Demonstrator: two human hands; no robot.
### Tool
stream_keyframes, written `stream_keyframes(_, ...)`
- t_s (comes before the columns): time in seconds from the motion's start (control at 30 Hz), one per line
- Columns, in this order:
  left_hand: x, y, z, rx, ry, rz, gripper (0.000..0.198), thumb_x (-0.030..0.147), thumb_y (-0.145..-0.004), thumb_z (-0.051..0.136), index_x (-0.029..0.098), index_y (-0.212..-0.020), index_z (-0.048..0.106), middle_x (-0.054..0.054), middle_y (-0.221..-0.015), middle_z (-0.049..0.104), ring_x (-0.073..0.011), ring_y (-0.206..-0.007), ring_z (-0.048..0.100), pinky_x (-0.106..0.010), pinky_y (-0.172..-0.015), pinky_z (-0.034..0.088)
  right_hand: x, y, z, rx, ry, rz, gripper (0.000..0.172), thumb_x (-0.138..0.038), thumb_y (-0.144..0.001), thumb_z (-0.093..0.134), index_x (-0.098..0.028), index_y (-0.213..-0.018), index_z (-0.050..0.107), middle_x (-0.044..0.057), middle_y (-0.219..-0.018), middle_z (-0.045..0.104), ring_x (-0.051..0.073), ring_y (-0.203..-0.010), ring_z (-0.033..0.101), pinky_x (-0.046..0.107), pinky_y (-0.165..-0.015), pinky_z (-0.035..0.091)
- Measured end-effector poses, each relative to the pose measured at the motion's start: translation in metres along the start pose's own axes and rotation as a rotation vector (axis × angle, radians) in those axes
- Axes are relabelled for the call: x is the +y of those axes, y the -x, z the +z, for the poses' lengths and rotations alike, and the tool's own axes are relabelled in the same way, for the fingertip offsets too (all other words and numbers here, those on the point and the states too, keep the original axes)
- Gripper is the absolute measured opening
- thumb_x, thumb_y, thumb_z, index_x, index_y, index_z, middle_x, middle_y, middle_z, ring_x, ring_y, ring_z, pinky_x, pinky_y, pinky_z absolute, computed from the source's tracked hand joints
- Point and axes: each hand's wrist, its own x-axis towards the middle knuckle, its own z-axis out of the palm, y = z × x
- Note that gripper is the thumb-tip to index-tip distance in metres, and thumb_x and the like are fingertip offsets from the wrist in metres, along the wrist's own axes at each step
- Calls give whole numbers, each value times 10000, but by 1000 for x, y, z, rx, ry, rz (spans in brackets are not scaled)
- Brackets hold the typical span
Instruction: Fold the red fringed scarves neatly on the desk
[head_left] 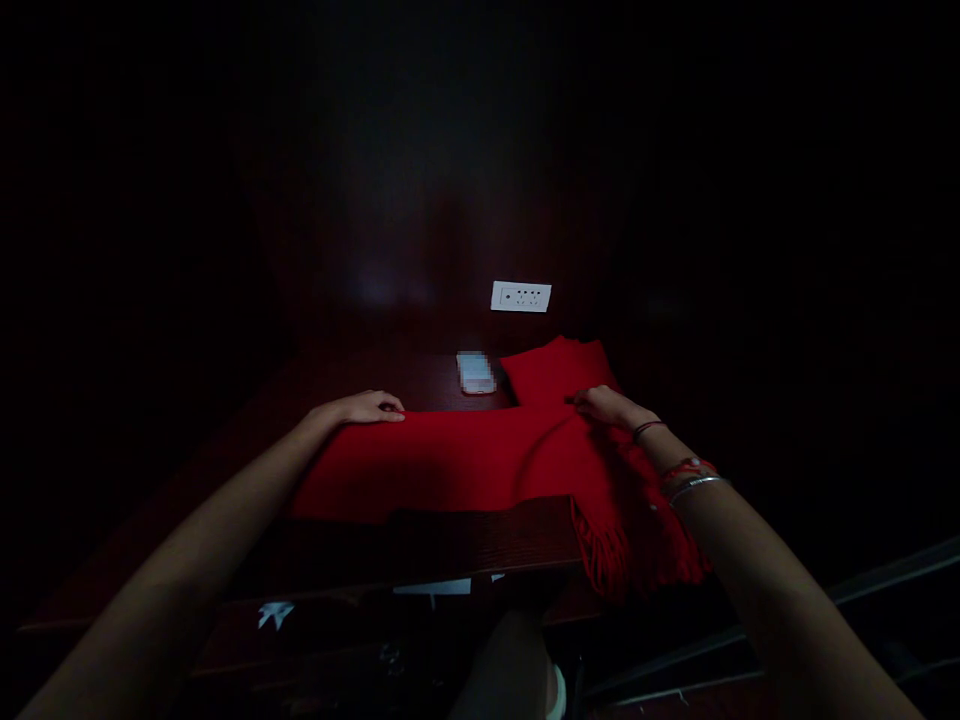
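A red scarf (pixel 450 455) lies spread across the dark wooden desk, with fringe (pixel 604 550) hanging over the front edge at the right. At the scarf's far left corner, my left hand (pixel 367 407) has its fingers curled with the thumb along the cloth's edge. My right hand (pixel 606 405) pinches the scarf near its far right part, beside the folded red cloth (pixel 559 368) behind it. Shadow hides part of the cloth below my right wrist. Bracelets circle that wrist and forearm.
Behind the scarf a phone (pixel 475 372) lies on the desk (pixel 360 380). A white power socket (pixel 521 297) is set in the dark back panel. Below the desk edge are a white piece (pixel 276 614) and my leg (pixel 510 660). The sides are very dark.
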Motion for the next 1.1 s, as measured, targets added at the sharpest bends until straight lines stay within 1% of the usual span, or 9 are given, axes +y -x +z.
stream_keyframes(0.1, -15, 20, -10, 110, -74, -43, 448, 518, -717, 387, 193, -937, 603, -50, -1026, 576, -179, -951, 498, -252, -850, 331, 0, 1, 4, -22, -7, -5, 188, -221, -772, 448, -163, -860, 604, 59, -811, 636, 145, -712, 575, 199, -586, 375)
stream_keyframes(0.23, -44, 52, -16, 271, -66, -285, 458, 519, -701, 370, 179, -895, 608, -59, -991, 592, -207, -957, 500, -276, -850, 337, 7, 4, -7, 44, -33, 21, 237, -255, -817, 371, -151, -878, 575, 60, -741, 624, 131, -634, 559, 200, -549, 371)
stream_keyframes(0.4, -61, 75, -3, 224, 291, -388, 467, 530, -624, 476, 180, -916, 581, -50, -986, 593, -204, -926, 515, -259, -774, 390, 23, -3, -27, -16, -37, 20, 207, -251, -795, 424, -139, -832, 594, 79, -752, 626, 144, -634, 555, 226, -568, 380)
stream_keyframes(0.53, -57, 79, 7, 308, 621, -435, 491, 451, -629, 497, 188, -1043, 499, -48, -943, 591, -169, -809, 550, -232, -612, 423, 17, -7, -19, -102, 61, 114, 207, -245, -777, 471, -103, -801, 620, 152, -810, 620, 176, -667, 562, 257, -568, 373)
stream_keyframes(0.7, -47, 81, 9, 235, 716, -360, 468, 280, -515, 587, 205, -973, 525, -23, -927, 598, -171, -815, 555, -235, -627, 429, -36, -13, -7, 102, 197, 36, 255, -235, -811, 403, -144, -990, 560, 147, -944, 578, 201, -826, 542, 282, -669, 390)
stream_keyframes(0.83, -28, 80, 4, 312, 631, -250, 425, 385, -592, 547, 206, -977, 539, -28, -1037, 573, -196, -952, 514, -266, -770, 409, -103, -30, -10, 204, 37, -287, 270, -259, -823, 381, -129, -985, 554, 121, -954, 558, 181, -865, 522, 274, -774, 386)
stream_keyframes(0.93, -11, 76, 3, 390, 408, -204, 432, 471, -635, 512, 178, -949, 561, -51, -1073, 552, -208, -1002, 481, -281, -840, 367, -155, -43, -3, 207, -133, -488, 325, -317, -817, 412, -133, -1065, 511, 112, -1023, 533, 194, -974, 475, 297, -845, 362)
stream_keyframes(1.03, 7, 71, 6, 326, 255, -128, 419, 492, -682, 484, 150, -904, 581, -59, -1019, 574, -208, -967, 493, -297, -846, 353, -191, -50, 16, 180, -228, -486, 420, -361, -811, 415, -122, -1155, 443, 144, -1083, 502, 222, -1002, 458, 339, -851, 360)
stream_keyframes(1.1, 18, 70, 8, 237, 336, -94, 410, 469, -778, 376, 152, -960, 562, -55, -1012, 581, -187, -943, 507, -294, -822, 369, -202, -49, 31, 174, -250, -436, 456, -390, -816, 393, -125, -1186, 415, 160, -1150, 459, 243, -1041, 431, 367, -856, 354)
